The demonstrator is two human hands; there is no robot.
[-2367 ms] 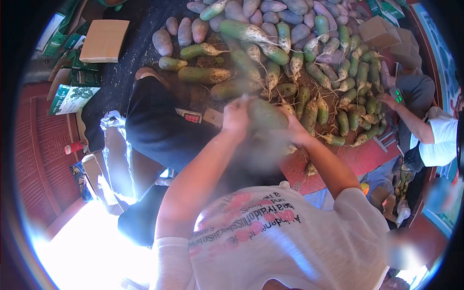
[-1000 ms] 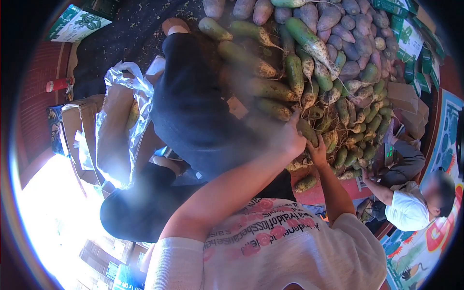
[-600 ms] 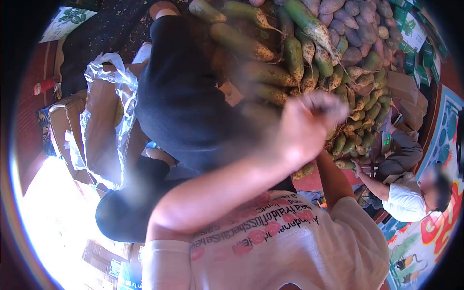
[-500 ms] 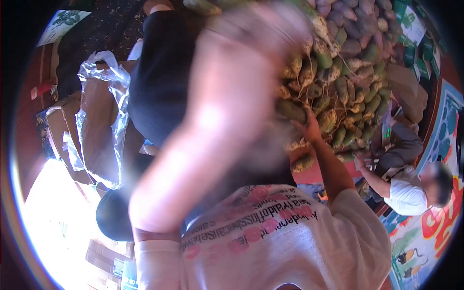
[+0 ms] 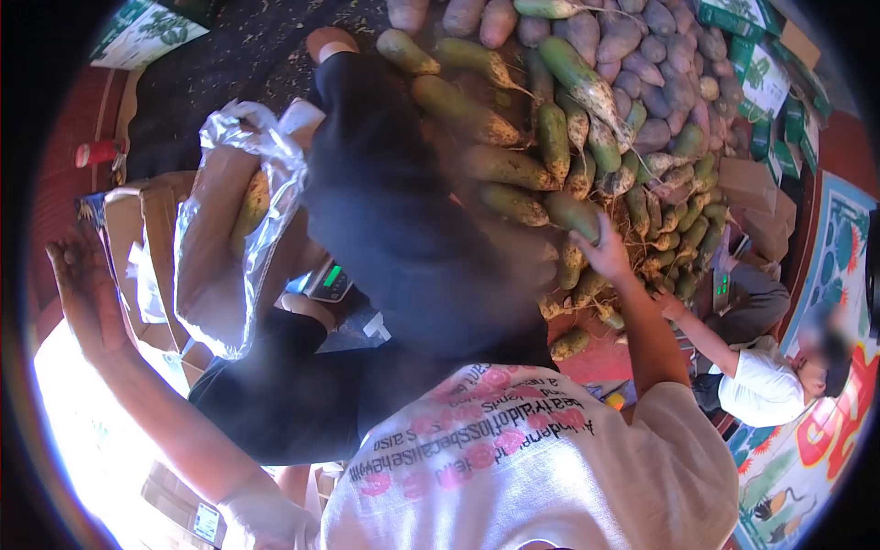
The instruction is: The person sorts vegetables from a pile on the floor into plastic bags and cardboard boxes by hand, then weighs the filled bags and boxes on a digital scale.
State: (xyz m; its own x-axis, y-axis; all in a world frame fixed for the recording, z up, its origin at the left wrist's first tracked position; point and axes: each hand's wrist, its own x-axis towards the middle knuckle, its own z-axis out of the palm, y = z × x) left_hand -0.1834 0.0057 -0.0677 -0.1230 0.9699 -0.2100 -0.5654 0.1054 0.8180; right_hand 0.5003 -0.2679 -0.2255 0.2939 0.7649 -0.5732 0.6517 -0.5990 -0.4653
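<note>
Left hand (image 5: pixel 89 298) farther from dull-green radish (image 5: pixel 572 214)

The radish (image 5: pixel 570 213) looks smooth, the plastic bag (image 5: pixel 288 165) glossy.

At upper left, a green-and-white carton (image 5: pixel 151 37) with a leaf print; below it, a small red cylinder (image 5: pixel 97 153). At upper right, stacked green cartons (image 5: pixel 766 81) near plain brown cardboard (image 5: pixel 747 183). Along the right edge, a bright picture sheet (image 5: pixel 830 417) beside a white-shirted co-worker (image 5: pixel 759 385).
</note>
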